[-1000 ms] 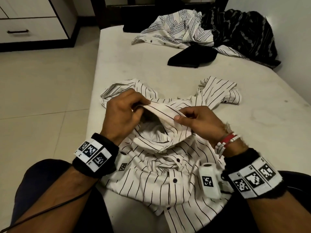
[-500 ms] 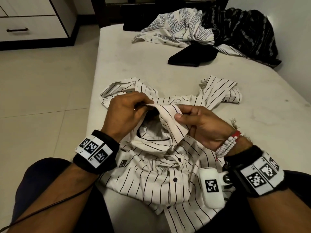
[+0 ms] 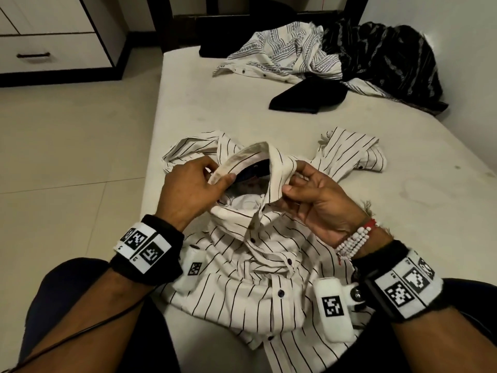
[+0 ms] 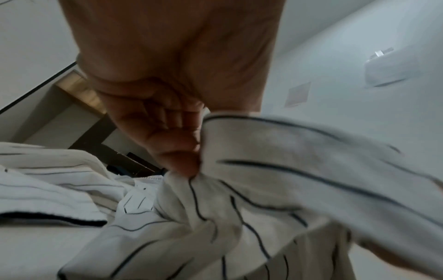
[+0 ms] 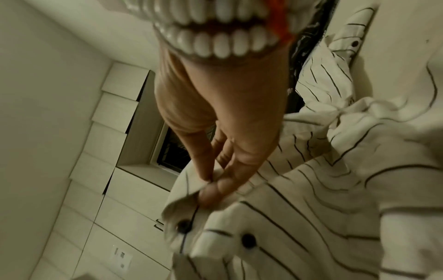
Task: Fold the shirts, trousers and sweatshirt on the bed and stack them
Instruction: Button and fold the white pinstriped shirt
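A white pinstriped shirt (image 3: 250,267) lies rumpled, buttoned front up, at the near edge of the bed (image 3: 349,211), its collar (image 3: 258,162) lifted. The left hand (image 3: 193,189) pinches the collar's left side between thumb and curled fingers; the right hand (image 3: 320,203) pinches the right side likewise. Far off lie a patterned shirt (image 3: 282,55), a black garment (image 3: 306,96) and a dark shirt (image 3: 390,55), heaped and unfolded.

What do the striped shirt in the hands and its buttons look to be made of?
Striped shirt: looks like a thin woven cloth, probably cotton or a blend, matte off-white with dark pinstripes; it creases softly and the collar bends where the left hand and right hand pinch it. Buttons: small dark round discs, slightly glossy, likely plastic; the exact material cannot be told.
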